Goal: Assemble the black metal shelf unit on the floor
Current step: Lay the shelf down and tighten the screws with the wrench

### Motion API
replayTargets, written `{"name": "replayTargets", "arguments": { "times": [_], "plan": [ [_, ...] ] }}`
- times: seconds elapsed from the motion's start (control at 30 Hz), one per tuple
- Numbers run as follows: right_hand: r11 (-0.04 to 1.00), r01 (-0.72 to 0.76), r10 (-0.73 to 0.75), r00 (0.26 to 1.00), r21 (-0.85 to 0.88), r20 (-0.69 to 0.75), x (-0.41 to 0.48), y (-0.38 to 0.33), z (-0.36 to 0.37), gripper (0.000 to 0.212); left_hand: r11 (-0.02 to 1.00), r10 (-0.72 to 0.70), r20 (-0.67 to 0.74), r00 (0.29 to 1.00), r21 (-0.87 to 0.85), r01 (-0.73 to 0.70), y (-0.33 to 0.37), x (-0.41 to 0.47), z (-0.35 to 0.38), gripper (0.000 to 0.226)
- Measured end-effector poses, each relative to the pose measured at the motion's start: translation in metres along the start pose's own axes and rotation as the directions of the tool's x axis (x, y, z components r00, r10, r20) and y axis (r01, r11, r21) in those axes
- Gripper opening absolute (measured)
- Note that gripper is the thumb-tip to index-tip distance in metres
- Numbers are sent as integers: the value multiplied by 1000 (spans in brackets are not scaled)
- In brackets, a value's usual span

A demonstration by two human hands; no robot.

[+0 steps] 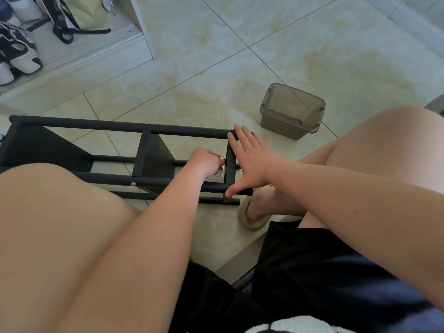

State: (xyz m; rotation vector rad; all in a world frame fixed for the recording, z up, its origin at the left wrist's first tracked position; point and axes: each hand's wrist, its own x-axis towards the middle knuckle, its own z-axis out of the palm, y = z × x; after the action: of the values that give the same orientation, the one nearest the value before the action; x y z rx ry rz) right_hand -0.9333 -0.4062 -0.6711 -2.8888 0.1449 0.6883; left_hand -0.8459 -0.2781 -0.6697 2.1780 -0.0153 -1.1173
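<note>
The black metal shelf unit (120,126) lies on its side on the tiled floor between my knees, long tubes running left to right with shelf panels between them. My right hand (249,159) lies flat with spread, straight fingers over the right end panel, thumb down on the near tube. My left hand (206,162) has its fingers curled against the inner face of that end panel, pinching a small white part (223,170) that is mostly hidden.
A translucent grey plastic box (292,111) stands on the floor just beyond the shelf's right end. My foot in a beige slipper (252,219) sits under that end. A white shoe cabinet (79,51) with sneakers and a bag is at far left.
</note>
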Motion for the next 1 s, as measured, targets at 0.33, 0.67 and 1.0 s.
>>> {"name": "replayTargets", "arguments": {
  "times": [0.33, 0.67, 1.0],
  "plan": [
    [1000, -4, 4, 1000, 2, -12, 1, 0, 1, 159, 979, -133, 27, 991, -151, 136, 8, 1, -3, 6],
    [1000, -6, 6, 1000, 2, -6, 2, -1, 1, 159, 976, -150, 66, 986, -149, 158, 11, -4, -7, 9],
    [1000, -4, 4, 1000, -6, -11, 1, -1, 1, 159, 979, -194, 78, 978, -54, 198, 19, -9, -2, 11]
  ]
}}
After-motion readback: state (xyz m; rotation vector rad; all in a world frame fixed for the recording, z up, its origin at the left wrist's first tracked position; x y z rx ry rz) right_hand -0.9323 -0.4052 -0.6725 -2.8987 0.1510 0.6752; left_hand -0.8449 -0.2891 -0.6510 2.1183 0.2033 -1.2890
